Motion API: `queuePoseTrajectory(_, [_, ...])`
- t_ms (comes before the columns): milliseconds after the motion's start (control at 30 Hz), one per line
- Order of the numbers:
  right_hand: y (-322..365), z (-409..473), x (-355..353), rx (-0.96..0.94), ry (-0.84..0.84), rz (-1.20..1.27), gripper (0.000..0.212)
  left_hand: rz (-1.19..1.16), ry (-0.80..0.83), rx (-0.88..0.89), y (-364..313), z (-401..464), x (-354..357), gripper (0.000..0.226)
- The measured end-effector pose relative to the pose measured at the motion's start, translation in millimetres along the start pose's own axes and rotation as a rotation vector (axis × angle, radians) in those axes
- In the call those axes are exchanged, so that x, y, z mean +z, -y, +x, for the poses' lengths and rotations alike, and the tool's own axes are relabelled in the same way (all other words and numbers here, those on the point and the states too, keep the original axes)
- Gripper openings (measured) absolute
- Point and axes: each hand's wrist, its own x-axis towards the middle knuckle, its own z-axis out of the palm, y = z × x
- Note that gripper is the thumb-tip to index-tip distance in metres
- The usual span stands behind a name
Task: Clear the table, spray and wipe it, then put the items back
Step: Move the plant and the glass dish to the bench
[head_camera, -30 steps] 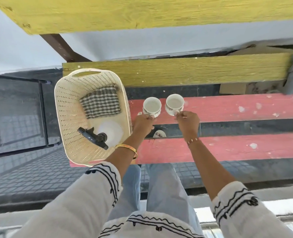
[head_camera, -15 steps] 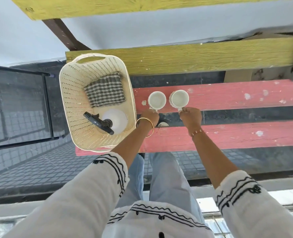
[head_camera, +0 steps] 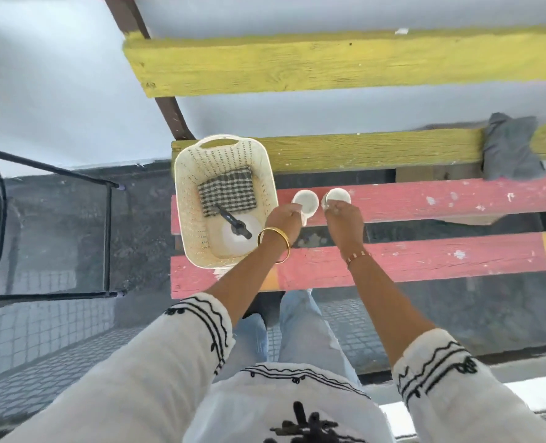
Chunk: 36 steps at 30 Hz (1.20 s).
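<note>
Two white cups stand side by side on the far red plank (head_camera: 425, 199) of the slatted table. My left hand (head_camera: 283, 220) grips the handle of the left cup (head_camera: 305, 201). My right hand (head_camera: 343, 219) grips the handle of the right cup (head_camera: 339, 197). Left of the cups, a cream perforated basket (head_camera: 185, 199) sits on the table's left end. Inside it lie a folded checked cloth (head_camera: 227, 190) and a white spray bottle (head_camera: 238, 241) with a black trigger head.
A near red plank (head_camera: 425, 260) runs under my wrists, with a gap between the planks. A yellow plank (head_camera: 361, 148) lies behind, with a grey cloth (head_camera: 510, 148) draped on it at the right. A black metal frame (head_camera: 107, 238) stands to the left.
The camera has tilted up and pulled back, so the scene looks smaller. Both hands remain on the cup handles, and the cups stay beside the basket.
</note>
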Motion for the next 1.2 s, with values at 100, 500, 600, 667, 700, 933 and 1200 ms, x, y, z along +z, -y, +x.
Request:
queuePoseTrajectory(100, [25.1, -33.1, 9.5, -0.074, 0.01, 0.064, 0.031, -0.126, -0.058, 0.073, 6.8, -33.5, -36.6, 0.032])
queuePoseTrajectory(500, [138.6, -145.1, 92.5, -0.436, 0.066, 0.135, 0.033, -0.335, -0.504, 0.196, 56.7, -134.4, -200.3, 0.034])
queuePoseTrajectory(600, [165.6, -162.3, 110.7, -0.535, 0.126, 0.132, 0.03, -0.384, -0.626, 0.218, 73.5, -155.0, -232.2, 0.033])
queuePoseTrajectory(667, [183.7, -172.4, 123.0, -0.611, 0.183, 0.122, 0.029, -0.429, -0.713, 0.212, 84.6, -169.1, -251.5, 0.032])
queuePoseTrajectory(700, [191.1, -175.8, 129.0, -0.641, 0.211, 0.113, 0.029, -0.455, -0.748, 0.2, 89.1, -175.8, -259.0, 0.031])
queuePoseTrajectory(933, [231.0, -212.9, 168.8, -0.83, 0.381, 0.042, 0.03, -0.502, -0.991, 0.061, 126.0, -223.0, -285.6, 0.03])
queuePoseTrajectory(1200, [247.4, -267.8, 230.2, -0.968, 0.576, -0.025, 0.032, -0.588, -1.184, -0.029, 185.0, -262.5, -304.9, 0.027])
